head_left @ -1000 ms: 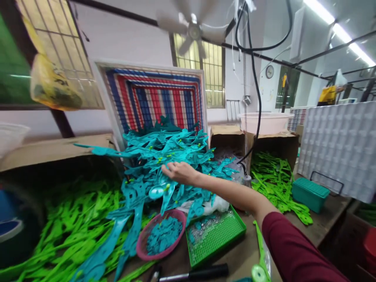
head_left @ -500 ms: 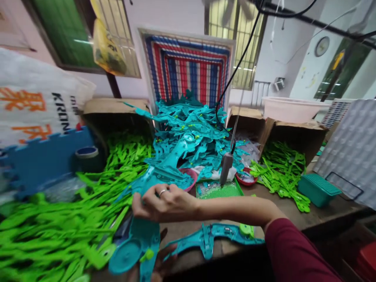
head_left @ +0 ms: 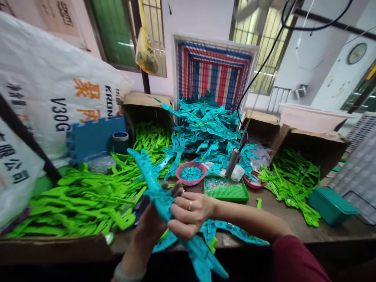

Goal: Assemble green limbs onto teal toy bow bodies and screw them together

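Observation:
A long teal plastic part point(head_left: 151, 180) is held up at a slant in front of me, its forked lower end near the bottom edge. My right hand point(head_left: 190, 213), with a ring on one finger, is closed round its middle. My left hand point(head_left: 149, 227) grips the same part from behind and the left, its fingertips showing past the far side. Behind my hands another teal plastic part point(head_left: 237, 231) lies on the table, partly hidden, with a small green piece point(head_left: 212, 245) near it.
Green plastic parts point(head_left: 88, 199) are heaped at left, more point(head_left: 289, 184) at right. A teal pile point(head_left: 205, 137) rises behind. A pink bowl point(head_left: 178, 172), a green tray point(head_left: 242, 196) and a teal basket point(head_left: 331, 211) stand on the table. A grey tool point(head_left: 233, 163) hangs above the tray.
My view has swung left. The teal part has been turned and lifted; my right hand has moved from its upper part to its middle, and my left hand has come into clearer view.

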Motion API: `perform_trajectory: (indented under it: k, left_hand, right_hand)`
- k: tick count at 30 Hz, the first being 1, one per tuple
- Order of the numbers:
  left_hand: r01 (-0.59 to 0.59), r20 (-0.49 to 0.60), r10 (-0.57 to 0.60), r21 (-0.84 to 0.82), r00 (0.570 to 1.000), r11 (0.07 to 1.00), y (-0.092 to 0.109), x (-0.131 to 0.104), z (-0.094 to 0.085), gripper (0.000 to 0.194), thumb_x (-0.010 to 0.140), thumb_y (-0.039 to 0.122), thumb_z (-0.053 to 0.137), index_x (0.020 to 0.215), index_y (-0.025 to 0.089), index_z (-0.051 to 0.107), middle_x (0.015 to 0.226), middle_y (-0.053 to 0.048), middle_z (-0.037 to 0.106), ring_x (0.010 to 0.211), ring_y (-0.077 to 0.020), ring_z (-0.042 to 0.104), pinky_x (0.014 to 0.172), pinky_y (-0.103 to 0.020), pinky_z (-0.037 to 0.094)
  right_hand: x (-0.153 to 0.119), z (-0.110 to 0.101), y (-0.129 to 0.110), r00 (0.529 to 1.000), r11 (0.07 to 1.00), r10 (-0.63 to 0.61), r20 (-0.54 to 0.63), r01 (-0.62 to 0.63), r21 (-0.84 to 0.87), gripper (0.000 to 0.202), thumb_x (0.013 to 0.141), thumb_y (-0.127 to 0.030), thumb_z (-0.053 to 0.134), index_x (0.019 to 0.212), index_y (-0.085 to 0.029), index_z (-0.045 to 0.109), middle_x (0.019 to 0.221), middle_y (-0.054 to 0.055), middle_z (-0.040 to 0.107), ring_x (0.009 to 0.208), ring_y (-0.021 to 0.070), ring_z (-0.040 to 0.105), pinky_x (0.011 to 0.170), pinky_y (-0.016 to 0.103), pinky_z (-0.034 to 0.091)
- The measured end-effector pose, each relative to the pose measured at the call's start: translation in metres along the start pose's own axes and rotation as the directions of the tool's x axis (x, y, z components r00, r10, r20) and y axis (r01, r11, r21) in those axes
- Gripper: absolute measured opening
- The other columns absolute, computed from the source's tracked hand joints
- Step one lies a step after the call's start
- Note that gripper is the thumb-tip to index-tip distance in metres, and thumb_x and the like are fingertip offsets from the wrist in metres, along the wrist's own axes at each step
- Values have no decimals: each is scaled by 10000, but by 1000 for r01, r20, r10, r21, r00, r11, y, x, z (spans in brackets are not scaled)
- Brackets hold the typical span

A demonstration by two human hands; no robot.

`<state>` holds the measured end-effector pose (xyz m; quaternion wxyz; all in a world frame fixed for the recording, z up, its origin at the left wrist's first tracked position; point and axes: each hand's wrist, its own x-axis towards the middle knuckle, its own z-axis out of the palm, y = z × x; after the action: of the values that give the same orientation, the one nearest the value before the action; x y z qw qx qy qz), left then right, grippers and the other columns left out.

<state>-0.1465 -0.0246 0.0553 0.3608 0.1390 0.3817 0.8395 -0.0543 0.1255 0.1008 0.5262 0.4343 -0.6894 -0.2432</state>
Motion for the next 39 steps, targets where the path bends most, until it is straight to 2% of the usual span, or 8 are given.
perform_trajectory:
  k: [7, 10, 13, 18, 24, 29, 34, 39]
  left_hand:
    - [90, 13, -90, -11, 996, 996, -13, -5, 37, 539, 451, 346, 1012, 907, 219, 755, 940, -26, 794, 822, -198, 732, 742, -279, 624]
    - [59, -18, -58, 69, 998, 996, -23, -8, 64, 560, 488, 356, 999, 956, 181, 747, 957, -49, 793, 863, -216, 741, 749, -274, 608]
    - [-6, -18, 7, 83, 1000, 997, -54, -10, 95, 570, 542, 401, 967, 997, 156, 726, 1014, -76, 789, 961, -246, 736, 849, -312, 588]
    - [-4, -157, 1, -19, 988, 1000, -118, -22, 116, 511, 586, 462, 922, 921, 163, 680, 1043, -76, 766, 1058, -262, 698, 944, -344, 543]
    - [131, -156, -125, 28, 980, 991, -155, -92, 88, 434, 795, 466, 763, 1122, 214, 628, 1229, -112, 702, 1178, -264, 661, 960, -394, 550]
    - [180, -50, -173, 266, 984, 947, -165, -143, 55, 404, 798, 377, 722, 1138, 188, 613, 1140, -150, 719, 977, -264, 737, 830, -418, 594]
    - [-19, 0, 23, 569, 1000, 822, -144, -152, 25, 183, 880, 306, 620, 1025, 202, 659, 1032, -83, 729, 923, -211, 712, 817, -363, 582]
    - [-241, 105, 288, 838, 952, 490, -117, -145, -6, 185, 929, 266, 585, 1049, 204, 711, 1182, -108, 713, 1111, -268, 674, 1005, -435, 523]
  right_hand:
    - [-52, -91, 17, 945, 968, 251, 210, -250, -32, 225, 988, -247, 506, 1202, -202, 557, 978, 80, 718, 873, 178, 697, 672, 294, 594]
    - [-62, -120, 30, 655, 717, 648, 389, -697, -21, 345, 1011, -243, 495, 1352, -188, 509, 1048, 110, 699, 947, 200, 697, 801, 343, 617]
    - [-61, -128, 29, 349, 480, 591, 728, -877, 31, 680, 905, -428, 697, 1486, -204, 425, 1290, 168, 605, 1163, 289, 649, 949, 447, 595]
    - [-79, -128, -3, 132, 363, 418, 899, -931, -32, 779, 919, -206, 582, 1615, -267, 237, 1362, 164, 499, 1214, 317, 612, 1001, 507, 561]
    - [-106, -132, -35, 115, 271, 266, 957, -962, 41, 747, 912, -175, 526, 1608, -295, 283, 1200, 113, 548, 1042, 272, 648, 933, 479, 582]
    - [-105, -128, -46, 115, 180, 242, 963, -981, 72, 742, 902, -155, 513, 1603, -285, 307, 1223, 109, 542, 1113, 263, 629, 1016, 466, 538]
    - [-100, -124, -45, 120, 154, 218, 969, -984, 87, 712, 910, -179, 527, 1590, -290, 346, 1211, 105, 546, 1128, 265, 621, 1037, 464, 522]
    - [-99, -122, -45, 116, 166, 193, 974, -983, 84, 697, 913, -185, 521, 1587, -260, 358, 1197, 112, 554, 1113, 263, 617, 1028, 459, 524]
